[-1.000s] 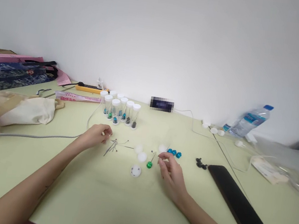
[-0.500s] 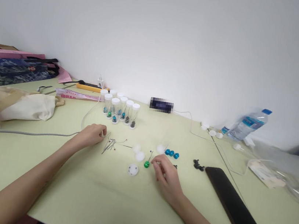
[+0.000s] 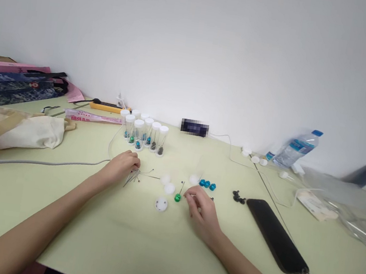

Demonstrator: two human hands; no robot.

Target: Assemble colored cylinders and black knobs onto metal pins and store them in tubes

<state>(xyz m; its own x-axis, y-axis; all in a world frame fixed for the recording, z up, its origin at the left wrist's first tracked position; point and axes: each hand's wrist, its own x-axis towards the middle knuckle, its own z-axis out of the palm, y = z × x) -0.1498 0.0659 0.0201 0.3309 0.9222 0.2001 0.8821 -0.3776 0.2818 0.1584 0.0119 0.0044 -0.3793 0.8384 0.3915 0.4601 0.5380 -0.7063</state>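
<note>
My left hand (image 3: 120,167) rests on the pale green table (image 3: 122,232) with its fingers curled, the fingertips at a small pile of thin metal pins (image 3: 134,176). My right hand (image 3: 200,208) lies to the right of a green bead (image 3: 177,197) that has a pin standing in it. The right hand's thumb and forefinger are pinched together; what they hold is too small to name. Three blue beads (image 3: 207,185) lie just beyond the right hand. White caps (image 3: 166,184) and a white disc (image 3: 161,204) sit between the two hands.
Several white-capped vials (image 3: 144,134) with beads stand behind the pins. A black phone (image 3: 273,233) with a strap lies right, small black parts (image 3: 237,197) beside it. A water bottle (image 3: 295,148), plastic bag (image 3: 340,200), grey cable (image 3: 29,161), cloth bag (image 3: 24,129) and power strip (image 3: 107,107) ring the table.
My right hand dropped from above the blue beads toward the green bead and pinched shut. My left hand shifted slightly onto the pins. The view drifted a little.
</note>
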